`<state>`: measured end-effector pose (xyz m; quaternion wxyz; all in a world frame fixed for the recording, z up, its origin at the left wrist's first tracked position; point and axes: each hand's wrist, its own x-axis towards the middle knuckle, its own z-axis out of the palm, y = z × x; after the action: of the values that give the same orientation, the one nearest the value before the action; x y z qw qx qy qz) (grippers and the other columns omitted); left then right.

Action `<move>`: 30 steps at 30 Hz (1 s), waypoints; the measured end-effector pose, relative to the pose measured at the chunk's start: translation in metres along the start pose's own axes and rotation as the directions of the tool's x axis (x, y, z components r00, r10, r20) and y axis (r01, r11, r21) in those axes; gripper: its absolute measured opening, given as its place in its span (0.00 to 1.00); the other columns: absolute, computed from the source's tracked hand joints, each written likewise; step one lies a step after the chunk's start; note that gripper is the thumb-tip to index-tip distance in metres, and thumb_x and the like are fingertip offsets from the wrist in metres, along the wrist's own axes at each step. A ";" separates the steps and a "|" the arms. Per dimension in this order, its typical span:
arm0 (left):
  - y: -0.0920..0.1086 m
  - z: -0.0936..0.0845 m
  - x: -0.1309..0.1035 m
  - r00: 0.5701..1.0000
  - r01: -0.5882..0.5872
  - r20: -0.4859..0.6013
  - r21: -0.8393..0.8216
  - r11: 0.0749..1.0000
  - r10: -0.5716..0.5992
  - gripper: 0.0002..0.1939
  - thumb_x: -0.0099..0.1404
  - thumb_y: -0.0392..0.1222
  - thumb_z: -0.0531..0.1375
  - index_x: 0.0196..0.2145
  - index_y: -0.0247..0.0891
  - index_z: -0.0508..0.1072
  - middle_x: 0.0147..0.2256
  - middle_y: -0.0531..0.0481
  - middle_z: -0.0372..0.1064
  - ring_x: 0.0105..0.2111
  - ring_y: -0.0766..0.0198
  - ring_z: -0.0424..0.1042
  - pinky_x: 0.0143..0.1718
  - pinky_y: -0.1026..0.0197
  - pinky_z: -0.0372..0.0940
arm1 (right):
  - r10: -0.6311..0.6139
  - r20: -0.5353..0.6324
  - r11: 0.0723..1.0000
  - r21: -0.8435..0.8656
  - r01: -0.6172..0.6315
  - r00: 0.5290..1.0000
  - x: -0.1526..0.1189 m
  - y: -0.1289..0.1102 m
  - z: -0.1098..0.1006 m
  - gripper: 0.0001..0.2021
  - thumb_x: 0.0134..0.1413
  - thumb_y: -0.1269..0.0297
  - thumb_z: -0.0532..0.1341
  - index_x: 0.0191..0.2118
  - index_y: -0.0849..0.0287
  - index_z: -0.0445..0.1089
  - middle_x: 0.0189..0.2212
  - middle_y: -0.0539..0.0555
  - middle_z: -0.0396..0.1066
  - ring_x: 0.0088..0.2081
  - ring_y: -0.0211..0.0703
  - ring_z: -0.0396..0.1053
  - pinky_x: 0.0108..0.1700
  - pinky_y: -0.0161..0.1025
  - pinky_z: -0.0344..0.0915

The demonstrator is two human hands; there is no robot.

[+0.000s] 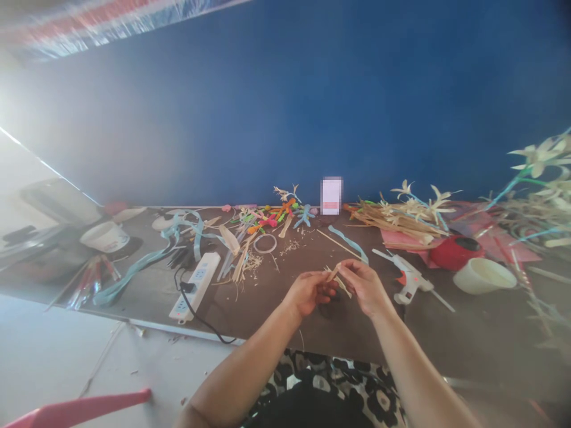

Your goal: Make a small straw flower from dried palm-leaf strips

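In the head view my left hand point(310, 293) and my right hand point(362, 285) meet low over the brown table. Between their pinched fingertips is a pale dried-husk strip point(343, 288), with narrow ends sticking out below the fingers. Fingers cover part of it, so its full shape is hidden. Just beyond my right hand lie a blue ribbon point(350, 241) and a thin stick point(336, 244). To the right of that hand, a white glue gun point(413, 278) with a red trigger rests on its side, a glue stick poking out behind.
A white power strip point(196, 288) with a black cord lies left. Behind are a tape ring point(264, 244), colourful pipe-cleaner pieces point(270, 220) and husk scraps. At right stand a cream cup point(484, 276), a red round object point(455, 252) and husk flowers point(439, 205). A blue wall point(285, 107) closes the back.
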<state>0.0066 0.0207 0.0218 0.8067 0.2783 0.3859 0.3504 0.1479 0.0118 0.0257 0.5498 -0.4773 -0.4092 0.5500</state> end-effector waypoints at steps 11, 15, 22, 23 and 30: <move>-0.001 0.001 -0.002 0.999 0.009 0.038 -0.016 1.000 -0.008 0.10 0.50 0.39 0.60 0.30 0.30 0.70 0.25 0.49 0.67 0.19 0.74 0.63 0.17 0.72 0.57 | -0.020 -0.002 0.999 0.024 0.020 1.000 0.001 0.007 0.002 0.11 0.41 0.56 0.61 0.29 0.59 0.66 0.15 0.44 0.58 0.15 0.28 0.47 0.15 0.29 0.43; -0.003 0.001 0.000 0.998 -0.051 -0.045 0.034 0.998 0.053 0.12 0.47 0.42 0.62 0.28 0.30 0.71 0.23 0.49 0.65 0.19 0.74 0.62 0.17 0.70 0.58 | -0.007 -0.014 0.999 0.042 0.008 1.000 0.001 0.010 0.002 0.12 0.40 0.56 0.61 0.29 0.59 0.67 0.13 0.43 0.56 0.14 0.28 0.45 0.15 0.29 0.41; -0.008 0.002 0.003 0.956 -0.211 -0.163 0.190 0.959 0.243 0.16 0.46 0.45 0.62 0.31 0.31 0.72 0.24 0.49 0.65 0.20 0.72 0.60 0.18 0.69 0.58 | 0.018 -0.004 0.999 0.038 -0.018 1.000 -0.003 0.013 0.006 0.13 0.40 0.56 0.61 0.32 0.59 0.67 0.14 0.44 0.58 0.14 0.28 0.47 0.14 0.28 0.42; -0.008 0.002 0.003 0.951 -0.222 -0.168 0.206 0.953 0.258 0.16 0.46 0.45 0.62 0.32 0.31 0.72 0.24 0.49 0.65 0.20 0.72 0.61 0.18 0.69 0.58 | 0.016 -0.006 0.999 0.039 -0.015 1.000 -0.003 0.014 0.006 0.12 0.40 0.56 0.61 0.30 0.59 0.67 0.14 0.44 0.59 0.13 0.27 0.47 0.14 0.28 0.42; -0.009 0.000 0.004 0.971 -0.201 -0.107 0.116 0.973 0.213 0.14 0.48 0.45 0.60 0.29 0.31 0.72 0.26 0.48 0.65 0.21 0.71 0.62 0.17 0.69 0.58 | 0.024 -0.010 0.998 0.064 -0.023 1.000 -0.003 0.017 0.005 0.10 0.42 0.58 0.60 0.26 0.60 0.67 0.11 0.43 0.54 0.14 0.28 0.44 0.15 0.29 0.40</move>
<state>0.0114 0.0183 0.0130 0.7257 0.3374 0.4198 0.4282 0.1391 0.0079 0.0109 0.5605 -0.4673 -0.3826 0.5666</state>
